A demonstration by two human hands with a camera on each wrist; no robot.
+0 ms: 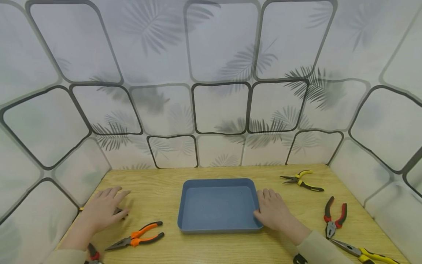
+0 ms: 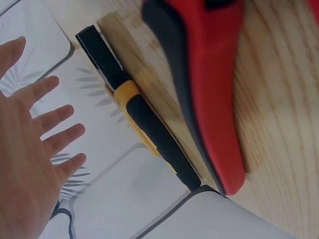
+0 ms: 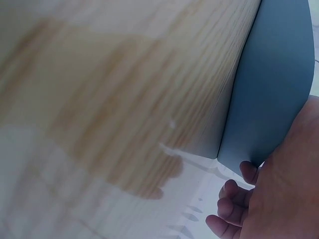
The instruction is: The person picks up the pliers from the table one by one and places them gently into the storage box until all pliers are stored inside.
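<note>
My right hand (image 1: 274,211) is at the right side of a shallow blue tray (image 1: 219,231), its thumb over the rim and its curled fingers outside the wall. In the right wrist view the fingers bend by a corner of the tray (image 3: 271,79). My left hand (image 1: 102,209), fingers spread, hovers at the table's left side over pliers (image 1: 118,211) it mostly hides. The left wrist view shows these pliers (image 2: 157,132) with black and yellow handles lying beyond the open palm, beside a large red and black handle (image 2: 209,89).
Orange-handled long-nose pliers (image 1: 136,236) lie left of the tray. Red-handled pliers (image 1: 93,255) are partly visible at the bottom left. At right lie yellow-and-black pliers (image 1: 301,179), red-and-black pliers (image 1: 333,222) and yellow long-nose pliers (image 1: 362,253). Patterned walls (image 1: 221,110) enclose the wooden table (image 1: 148,190).
</note>
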